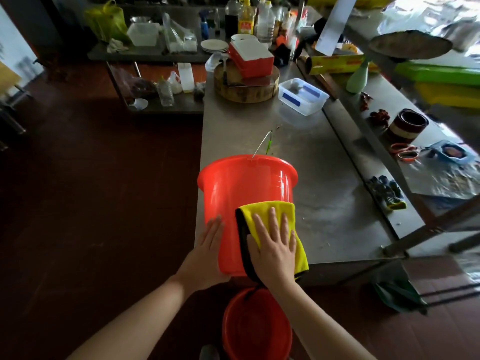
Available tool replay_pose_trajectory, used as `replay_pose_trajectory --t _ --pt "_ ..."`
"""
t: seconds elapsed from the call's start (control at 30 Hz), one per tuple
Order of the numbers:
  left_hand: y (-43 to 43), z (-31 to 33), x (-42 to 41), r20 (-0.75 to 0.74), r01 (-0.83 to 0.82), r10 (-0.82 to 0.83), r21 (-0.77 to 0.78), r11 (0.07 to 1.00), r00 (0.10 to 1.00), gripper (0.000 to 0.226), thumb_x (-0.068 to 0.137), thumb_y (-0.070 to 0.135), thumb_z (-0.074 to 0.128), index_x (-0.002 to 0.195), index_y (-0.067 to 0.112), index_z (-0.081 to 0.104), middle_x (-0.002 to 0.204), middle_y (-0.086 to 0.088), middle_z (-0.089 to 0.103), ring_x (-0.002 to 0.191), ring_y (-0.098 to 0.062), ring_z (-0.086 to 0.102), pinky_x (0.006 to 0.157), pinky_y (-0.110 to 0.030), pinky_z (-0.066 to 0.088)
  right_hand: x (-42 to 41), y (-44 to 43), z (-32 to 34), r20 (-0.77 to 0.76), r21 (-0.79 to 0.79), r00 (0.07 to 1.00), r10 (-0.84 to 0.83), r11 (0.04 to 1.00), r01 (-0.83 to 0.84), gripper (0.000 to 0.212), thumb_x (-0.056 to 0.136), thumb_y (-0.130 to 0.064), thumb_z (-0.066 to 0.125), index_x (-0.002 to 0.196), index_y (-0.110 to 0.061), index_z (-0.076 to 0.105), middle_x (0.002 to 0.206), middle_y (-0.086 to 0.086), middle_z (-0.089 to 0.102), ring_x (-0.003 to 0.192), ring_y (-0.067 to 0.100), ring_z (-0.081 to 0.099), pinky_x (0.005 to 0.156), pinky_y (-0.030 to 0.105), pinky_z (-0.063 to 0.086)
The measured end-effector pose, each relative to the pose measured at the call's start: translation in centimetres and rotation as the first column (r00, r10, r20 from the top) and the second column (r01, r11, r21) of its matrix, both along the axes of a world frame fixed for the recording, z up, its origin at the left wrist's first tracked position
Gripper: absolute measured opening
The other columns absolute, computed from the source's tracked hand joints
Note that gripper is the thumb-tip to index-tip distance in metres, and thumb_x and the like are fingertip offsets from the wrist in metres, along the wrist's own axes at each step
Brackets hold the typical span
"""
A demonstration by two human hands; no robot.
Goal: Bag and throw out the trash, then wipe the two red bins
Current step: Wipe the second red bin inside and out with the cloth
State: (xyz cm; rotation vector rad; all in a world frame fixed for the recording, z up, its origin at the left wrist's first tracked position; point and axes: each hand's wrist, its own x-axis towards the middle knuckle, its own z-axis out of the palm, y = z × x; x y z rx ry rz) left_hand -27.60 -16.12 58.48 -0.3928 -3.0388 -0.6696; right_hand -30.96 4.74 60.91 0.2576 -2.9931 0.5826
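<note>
Currently in hand: red bin, plastic, tipped on its side at the near left corner of the steel desk, mouth pointing away from the person and base towards them. Its wire handle lies beyond the rim on the desk top.

Cloth: yellow microfibre cloth, dark-edged, draped over the upper right wall of the bin.

Second red bin: upright on the floor, directly below the first, nothing touching it and probably not yet wiped.

Risk: the bin rests on a curved wall close to the desk edge, and its base seems to overhang, though the angle makes this hard to confirm. A hard wiping stroke towards the left could roll it off onto the floor or onto the bin beneath. The cloth's hanging end could also slip free if pressure eases.

Hands: right hand lies flat on the cloth, fingers straight and slightly spread, pressing it to the wall. Left hand steadies the bin's left flank, fingers straight and together, bare against the plastic. The bin sits between the two hands, under the right and beside the left.

Surroundings: wooden chopping block and clear plastic tub farther along the desk, well apart from the bin.
</note>
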Motion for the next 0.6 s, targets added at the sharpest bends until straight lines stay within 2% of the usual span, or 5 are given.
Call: replay_pose_trajectory --t 0.2,0.3,0.43,0.53,0.6 --pt "0.9 0.1 -0.4 0.001 0.013 -0.013 0.006 1.000 1.000 0.132 0.069 0.074 0.066 0.158 0.005 -0.001 0.167 -0.010 -0.009 0.155 -0.031 -0.009 0.123 -0.055 0.013 0.9 1.3 -0.4 0.117 -0.156 0.979 -0.168 0.970 0.185 0.063 0.097 -0.070 0.016 0.157 -0.054 0.005 0.170 -0.012 -0.006 0.157 0.023 -0.008 0.123 0.056 0.014" --pt "1.3 -0.3 -0.7 -0.026 0.042 -0.043 -0.061 0.997 0.999 0.128 0.073 0.078 0.062 0.154 -0.009 0.014 0.164 -0.025 0.007 0.153 -0.043 0.003 0.122 -0.057 0.015 2.2 0.7 -0.8 -0.017 -0.067 0.998 -0.066 0.996 0.065 0.061 0.101 -0.060 0.030 0.159 -0.048 0.013 0.171 -0.004 0.001 0.157 0.030 -0.006 0.123 0.059 0.012" --pt "1.0 -0.8 -1.3 0.039 0.040 -0.032 -0.250 0.967 0.999 0.127 0.074 0.092 0.037 0.159 0.003 0.006 0.166 -0.017 -0.009 0.153 -0.033 -0.017 0.125 -0.049 0.007 3.5 0.6 -1.9 -0.142 0.089 0.972 0.188 0.980 -0.177 0.060 0.101 -0.054 0.044 0.157 -0.043 0.027 0.171 -0.003 0.009 0.156 0.036 0.001 0.119 0.066 0.015" --pt "1.2 -1.1 -1.0 0.069 0.015 -0.008 -0.096 0.995 0.998 0.125 0.072 0.087 0.051 0.161 0.014 0.002 0.168 -0.010 -0.011 0.154 -0.027 -0.015 0.126 -0.047 0.006 3.3 1.9 -1.9 -0.144 0.085 0.971 0.192 0.980 -0.182 0.057 0.102 -0.057 0.042 0.156 -0.044 0.030 0.170 -0.005 0.009 0.157 0.034 0.002 0.119 0.066 0.018" --pt "1.2 -1.5 -0.5 0.150 -0.055 0.044 0.070 0.996 0.988 0.126 0.068 0.079 0.066 0.159 0.036 -0.011 0.167 -0.006 -0.016 0.154 -0.027 -0.014 0.122 -0.047 0.014 3.2 2.9 -1.8 -0.134 0.034 0.982 0.131 0.991 -0.127 0.057 0.102 -0.058 0.041 0.156 -0.044 0.032 0.170 -0.006 0.011 0.157 0.032 0.002 0.120 0.064 0.019"
